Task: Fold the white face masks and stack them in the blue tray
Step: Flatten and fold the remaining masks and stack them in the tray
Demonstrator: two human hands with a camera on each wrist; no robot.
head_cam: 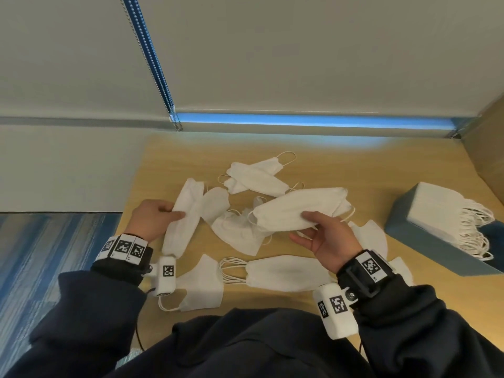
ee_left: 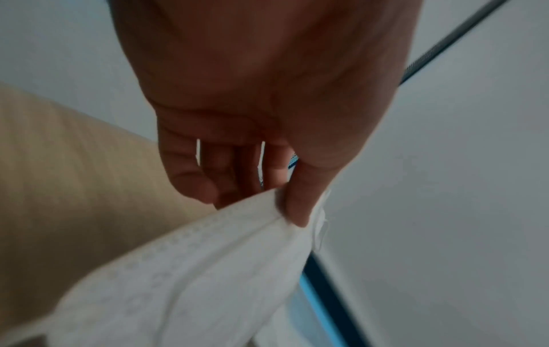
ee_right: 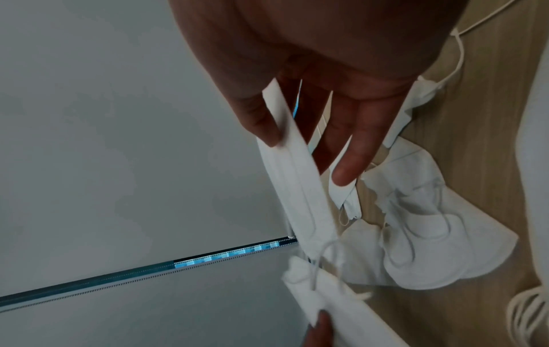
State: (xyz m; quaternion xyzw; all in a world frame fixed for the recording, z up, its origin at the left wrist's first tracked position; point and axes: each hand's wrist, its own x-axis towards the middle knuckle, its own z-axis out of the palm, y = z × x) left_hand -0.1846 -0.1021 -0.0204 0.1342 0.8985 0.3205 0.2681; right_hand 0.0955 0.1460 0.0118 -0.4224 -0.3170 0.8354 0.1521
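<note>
Two folded white masks are held above the wooden table [head_cam: 354,165]. My left hand [head_cam: 174,211] pinches one end of a long folded mask [head_cam: 182,222] that hangs toward me; the left wrist view shows my left hand [ee_left: 255,204] with the thumb pressed on that mask [ee_left: 193,281]. My right hand [head_cam: 308,222] pinches another folded mask [head_cam: 297,208] between thumb and fingers, as the right wrist view shows of the hand [ee_right: 306,157] and its mask [ee_right: 300,199]. The blue tray [head_cam: 409,233] at the right holds a stack of folded masks [head_cam: 441,211]. Several loose masks [head_cam: 237,233] lie on the table.
More masks lie at the back [head_cam: 253,175] and near the front edge [head_cam: 283,272]. A blind cord [head_cam: 147,50] hangs along the wall behind. Blue carpet [head_cam: 54,255] shows past the table's left edge. A brown board [head_cam: 485,148] stands at the far right.
</note>
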